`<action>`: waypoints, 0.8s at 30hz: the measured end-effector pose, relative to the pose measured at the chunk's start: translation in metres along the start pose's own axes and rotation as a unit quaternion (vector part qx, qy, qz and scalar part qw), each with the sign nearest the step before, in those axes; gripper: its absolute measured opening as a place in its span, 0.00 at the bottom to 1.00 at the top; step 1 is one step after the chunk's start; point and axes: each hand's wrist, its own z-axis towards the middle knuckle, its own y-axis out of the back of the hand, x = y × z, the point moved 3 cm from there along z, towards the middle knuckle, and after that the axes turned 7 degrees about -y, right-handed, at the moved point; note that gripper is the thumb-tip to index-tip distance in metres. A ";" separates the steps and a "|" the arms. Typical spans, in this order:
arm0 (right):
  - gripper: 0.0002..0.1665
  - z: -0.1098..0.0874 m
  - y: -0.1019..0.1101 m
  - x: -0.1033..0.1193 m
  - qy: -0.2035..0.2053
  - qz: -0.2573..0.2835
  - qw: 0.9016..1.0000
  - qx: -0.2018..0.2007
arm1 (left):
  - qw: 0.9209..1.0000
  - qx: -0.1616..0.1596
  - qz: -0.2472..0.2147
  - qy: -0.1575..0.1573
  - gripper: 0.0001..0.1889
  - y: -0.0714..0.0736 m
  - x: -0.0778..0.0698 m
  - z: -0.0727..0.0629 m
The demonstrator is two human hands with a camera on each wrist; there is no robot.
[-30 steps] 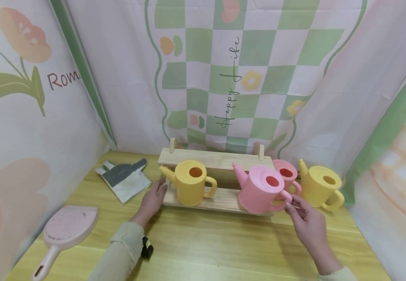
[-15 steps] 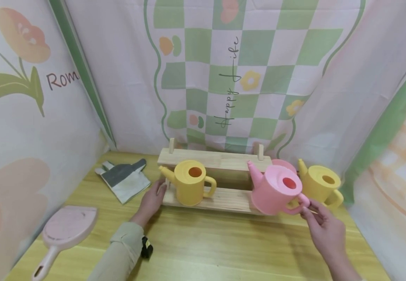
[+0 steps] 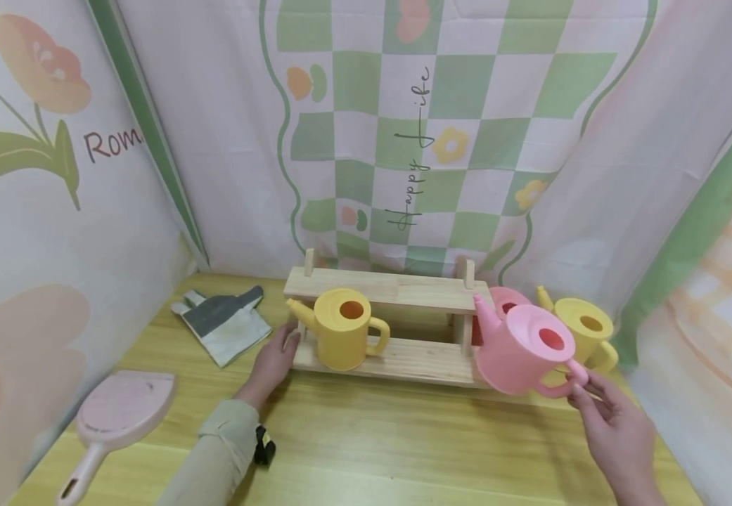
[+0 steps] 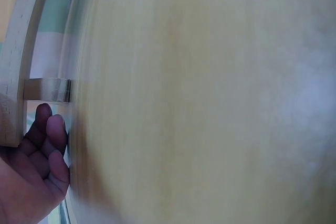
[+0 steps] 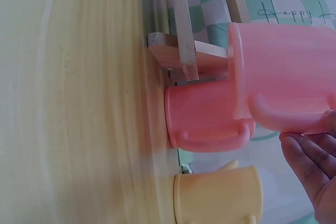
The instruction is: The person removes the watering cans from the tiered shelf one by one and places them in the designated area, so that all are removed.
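Observation:
My right hand (image 3: 619, 429) pinches the handle of a pink watering can (image 3: 520, 355), which hangs tilted in front of the right end of a two-tier wooden shelf (image 3: 397, 358). In the right wrist view this can (image 5: 289, 72) is raised off the table. My left hand (image 3: 275, 362) grips the left end of the lower board; its curled fingertips (image 4: 56, 129) show past the wood in the left wrist view. A yellow watering can (image 3: 343, 337) stands upright on the left part of that lower board, spout toward my left hand.
A second, redder pink watering can (image 5: 205, 116) stands on the table beside the shelf's right end, partly hidden in the head view. Right of it stands another yellow watering can (image 3: 581, 327). A glove (image 3: 226, 323) and a pink dustpan (image 3: 126, 407) lie at left.
My right hand has moved the pink watering can to the right, from over the lower board to past the shelf's right end. My left hand has stayed in place.

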 end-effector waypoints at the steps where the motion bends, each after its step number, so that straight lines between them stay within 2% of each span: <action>1: 0.19 -0.001 0.001 -0.001 -0.003 -0.003 1.000 -0.001 | 1.000 -0.001 0.000 0.001 0.28 0.000 0.000 0.000; 6: 0.20 -0.003 0.008 -0.006 -0.012 -0.006 1.000 -0.010 | 1.000 0.000 0.001 0.000 0.28 0.001 -0.001 -0.001; 14: 0.18 -0.005 0.016 -0.014 -0.004 -0.009 0.999 -0.030 | 1.000 0.003 0.000 0.002 0.27 0.002 -0.002 0.000; 24: 0.19 -0.007 0.020 -0.025 -0.053 -0.021 0.998 -0.025 | 1.000 0.005 0.005 0.003 0.28 0.000 0.000 0.001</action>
